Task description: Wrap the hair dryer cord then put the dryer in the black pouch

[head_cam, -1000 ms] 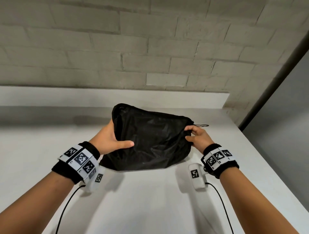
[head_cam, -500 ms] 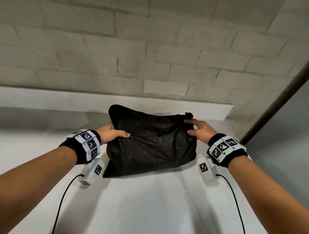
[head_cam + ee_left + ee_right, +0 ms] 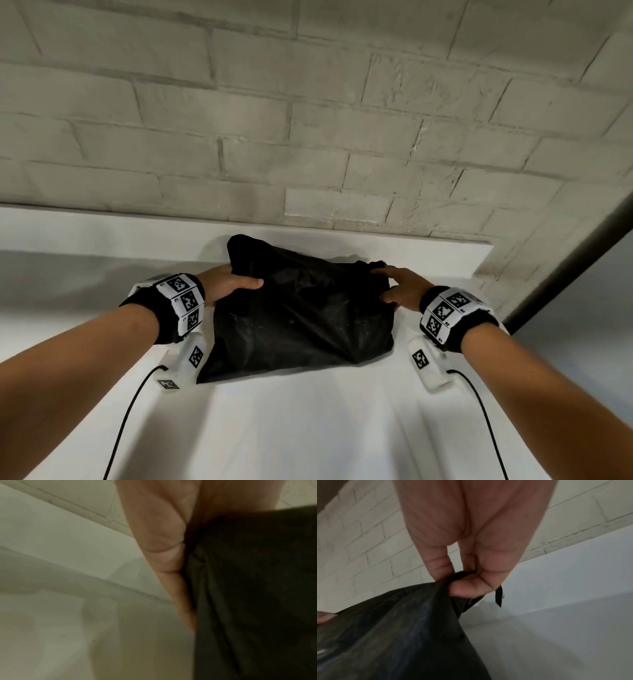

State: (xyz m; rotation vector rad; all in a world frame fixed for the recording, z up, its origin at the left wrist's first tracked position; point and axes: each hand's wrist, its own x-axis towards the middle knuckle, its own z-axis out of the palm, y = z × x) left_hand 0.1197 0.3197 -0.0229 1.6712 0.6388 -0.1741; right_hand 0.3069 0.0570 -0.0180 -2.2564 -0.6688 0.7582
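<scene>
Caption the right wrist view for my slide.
Right hand pinching the gathered end of the black pouch above a white table.

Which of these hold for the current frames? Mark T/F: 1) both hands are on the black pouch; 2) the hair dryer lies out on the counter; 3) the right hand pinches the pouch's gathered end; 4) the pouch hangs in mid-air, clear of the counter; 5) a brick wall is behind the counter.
1) Both hands are on the black pouch. True: left hand at its left end, right hand at its right.
2) The dryer lies out on the white counter. False: no dryer is visible anywhere.
3) The right hand pinches the gathered end. True, per the right wrist view.
4) The pouch hangs clear of the counter. False: its lower edge rests on the surface.
5) A brick wall is behind. True.
</scene>
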